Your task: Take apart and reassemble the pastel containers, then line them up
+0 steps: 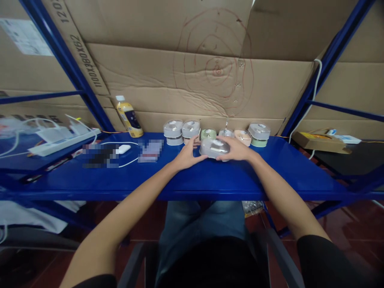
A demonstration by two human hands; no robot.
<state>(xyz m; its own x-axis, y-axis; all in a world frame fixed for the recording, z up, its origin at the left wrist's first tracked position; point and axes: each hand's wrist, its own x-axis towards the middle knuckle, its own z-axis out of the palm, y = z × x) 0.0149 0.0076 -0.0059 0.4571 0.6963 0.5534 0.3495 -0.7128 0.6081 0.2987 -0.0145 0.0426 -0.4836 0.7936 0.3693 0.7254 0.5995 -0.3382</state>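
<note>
A small grey box with a clear domed lid (215, 147) sits between my two hands, low over the blue shelf. My left hand (188, 153) is curled at its left side, thumb at the front edge and fingers toward the back. My right hand (235, 148) wraps its right side, thumb in front. Behind stands a row of similar lidded boxes: a green one (208, 133), a grey one (226, 133) and a peach one (243, 137). Stacked boxes (173, 131) rise at the row's left, with another stack (259, 134) at its right end. My hands partly cover the row.
The blue shelf (120, 182) has a cardboard back wall (144, 72). A yellow drink bottle (129, 117), a white earbud case (123, 149) and a white cable lie left. Further left is a power strip (64, 143); an open cardboard box (321, 143) is far right.
</note>
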